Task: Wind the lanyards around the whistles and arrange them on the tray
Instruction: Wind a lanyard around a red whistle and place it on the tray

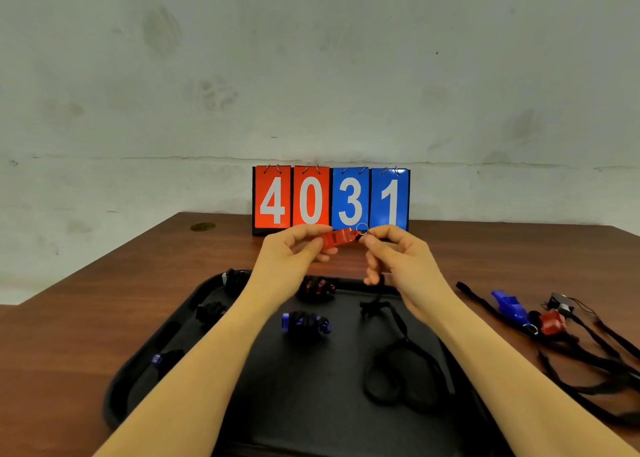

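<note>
Black tray [138, 380] with wound whistles and loose lanyard [398, 363]; above it left hand [294, 252] pinches red whistle [337, 240], right hand [398, 252] fingertips pinching its ring [362, 228].

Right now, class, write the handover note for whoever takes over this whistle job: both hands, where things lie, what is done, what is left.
Left hand grips the red whistle above the tray. Right hand pinches its key ring; its black lanyard trails onto the tray.
Done: several wound whistles on the tray, among them a blue one.
Left: wind this one, then the loose whistles on the table at right.
</note>
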